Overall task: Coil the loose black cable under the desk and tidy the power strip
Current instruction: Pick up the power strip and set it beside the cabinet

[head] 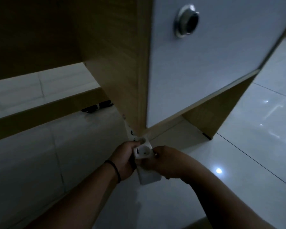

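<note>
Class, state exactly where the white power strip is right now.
In the head view the white power strip sits low and centre, on the tiled floor along the foot of the wooden desk panel, held between the left hand and right hand.

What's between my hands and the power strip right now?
Nothing visible. The left hand and the right hand already grip the power strip from either side, beside the desk panel.
</note>
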Demonstrator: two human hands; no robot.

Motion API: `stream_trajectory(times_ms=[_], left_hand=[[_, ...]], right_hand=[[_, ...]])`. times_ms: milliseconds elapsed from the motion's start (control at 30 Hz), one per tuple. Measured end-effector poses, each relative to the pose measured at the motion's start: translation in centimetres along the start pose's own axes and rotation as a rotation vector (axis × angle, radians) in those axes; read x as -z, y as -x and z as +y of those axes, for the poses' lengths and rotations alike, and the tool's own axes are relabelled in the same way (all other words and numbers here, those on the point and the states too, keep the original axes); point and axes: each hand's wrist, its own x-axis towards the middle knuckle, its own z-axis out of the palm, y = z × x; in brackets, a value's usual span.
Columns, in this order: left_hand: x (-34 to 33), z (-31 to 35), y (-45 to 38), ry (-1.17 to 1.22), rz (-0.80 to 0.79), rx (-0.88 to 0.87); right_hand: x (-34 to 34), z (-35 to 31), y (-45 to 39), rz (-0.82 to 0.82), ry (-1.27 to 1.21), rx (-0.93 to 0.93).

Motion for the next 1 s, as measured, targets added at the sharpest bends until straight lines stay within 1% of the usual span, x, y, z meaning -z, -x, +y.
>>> stream_trajectory(times_ms=[167, 233, 333, 400, 467, 533, 567, 633, 667, 700, 767, 900, 1000], left_hand=[[-4.0, -0.8, -1.0, -0.052, -0.001, 0.042], [-5.7, -1.1, -1.6, -0.064, -0.019, 0.024], [-7.6, -1.5, -2.7, -0.092, -0.069, 0.008], [-8.1, -1.7, -3.7, -0.178, -0.092, 0.008], [-8.0, -1.9, -4.8, -0.337, -0.043, -0.012], [-7.1, -2.3, -6.1, -0.568, 0.056, -0.087], [-6.1, -2.6, -6.8, -0.779, 0.101, -0.134], [-3.8, -3.5, -8.1, -1.385, 0.159, -0.17], [-2.6, -4.0, -8.8, -1.612, 0.188, -0.175], [-1.7, -4.4, -9.1, -1.727, 0.212, -0.168], [-0.3, -5.2, -9.7, -1.783, 0.255, -0.174], [0.9, -6.7, -10.6, -1.81, 0.336, -0.303], [1.6, -7.0, -10.5, -1.812, 0.361, -0.38]], right_hand=[[2.0, 2.0, 0.2, 0.125, 0.206, -0.083], [2.9, 2.9, 0.3, 0.178, 0.222, -0.113], [3.9, 4.3, -0.2, 0.258, 0.268, -0.093], [4.5, 5.6, -0.8, 0.349, 0.273, -0.102], [5.2, 6.8, -1.6, 0.442, 0.319, -0.091], [6.2, 8.2, -2.5, 0.53, 0.388, -0.059], [6.7, 9.0, -3.0, 0.558, 0.406, -0.048], [7.4, 10.8, -4.2, 0.59, 0.418, -0.045], [7.5, 11.8, -5.1, 0.597, 0.42, -0.047], [7.5, 12.6, -5.4, 0.607, 0.423, -0.056], [7.4, 14.0, -6.4, 0.613, 0.414, -0.072], [7.6, 15.7, -8.9, 0.599, 0.413, -0.074], [7.8, 16.4, -10.5, 0.622, 0.405, -0.07]])
